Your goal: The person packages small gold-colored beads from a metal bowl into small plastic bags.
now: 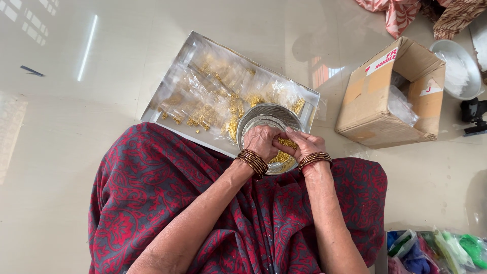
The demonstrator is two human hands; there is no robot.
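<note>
Flat white tray (152, 114) w/ clear packets of gold beads (213, 101) lies on the pale floor just beyond the lap; open cardboard box (385, 101) to the right, metal bowl (459, 71) behind it, coloured bags (436, 248) bottom right. Steel bowl (269, 114) sits at tray's near corner, against the red-grey cloth (152, 193), holding small gold beads (286, 143). Left hand (261, 142) & right hand (304, 144) both over the bowl, fingers curled, pinching beads together.
</note>
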